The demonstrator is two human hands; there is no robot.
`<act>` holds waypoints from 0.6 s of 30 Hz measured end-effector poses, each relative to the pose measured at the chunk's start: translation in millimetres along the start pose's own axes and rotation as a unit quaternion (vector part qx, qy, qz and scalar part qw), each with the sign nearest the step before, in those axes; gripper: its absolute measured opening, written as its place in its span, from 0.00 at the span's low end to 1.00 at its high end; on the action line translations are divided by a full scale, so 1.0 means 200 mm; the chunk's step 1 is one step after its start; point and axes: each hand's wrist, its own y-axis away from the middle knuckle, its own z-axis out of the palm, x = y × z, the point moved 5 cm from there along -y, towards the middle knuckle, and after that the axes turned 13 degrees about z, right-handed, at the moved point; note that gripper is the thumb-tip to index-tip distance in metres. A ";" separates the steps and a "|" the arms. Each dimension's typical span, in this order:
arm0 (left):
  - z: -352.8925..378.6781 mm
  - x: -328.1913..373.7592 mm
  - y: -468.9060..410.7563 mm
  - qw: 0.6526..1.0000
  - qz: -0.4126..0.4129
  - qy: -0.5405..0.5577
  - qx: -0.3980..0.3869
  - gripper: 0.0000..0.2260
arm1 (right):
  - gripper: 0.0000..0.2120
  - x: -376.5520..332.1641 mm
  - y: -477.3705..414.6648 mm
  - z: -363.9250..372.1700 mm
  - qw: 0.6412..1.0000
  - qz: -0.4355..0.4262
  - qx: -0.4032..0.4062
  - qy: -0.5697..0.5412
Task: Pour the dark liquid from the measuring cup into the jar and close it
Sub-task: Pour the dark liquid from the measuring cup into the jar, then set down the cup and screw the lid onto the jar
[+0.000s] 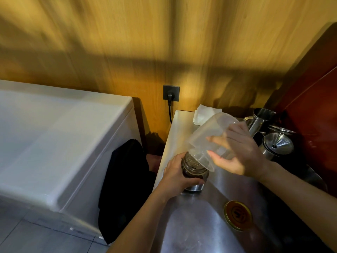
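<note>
A glass jar [197, 177] holding dark liquid stands on the steel counter [209, 225]. My left hand [176, 175] grips the jar's left side. My right hand [238, 152] holds a clear plastic measuring cup [206, 136], tipped steeply with its rim resting over the jar's mouth. The cup looks empty. A gold jar lid [238, 215] lies flat on the counter, to the right and nearer to me than the jar.
Steel pitchers and a funnel [277, 143] crowd the counter's back right by a red panel. White paper [205, 114] lies at the back. A white chest appliance [60, 143] stands left, with a dark cloth [124, 179] in the gap. A plugged wall socket [171, 93] sits behind.
</note>
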 end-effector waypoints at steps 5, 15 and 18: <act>0.00 -0.01 -0.01 1.000 0.007 -0.001 0.001 0.38 | 0.10 0.20 0.12 -0.03 0.930 0.341 0.065 -0.118; 0.00 -0.01 -0.02 0.999 0.034 0.015 0.009 0.37 | 0.14 0.43 0.61 0.17 0.645 0.688 0.214 -0.255; 0.01 -0.02 -0.02 0.999 0.039 0.018 0.004 0.38 | 0.12 0.46 0.73 0.22 0.588 0.723 0.247 -0.266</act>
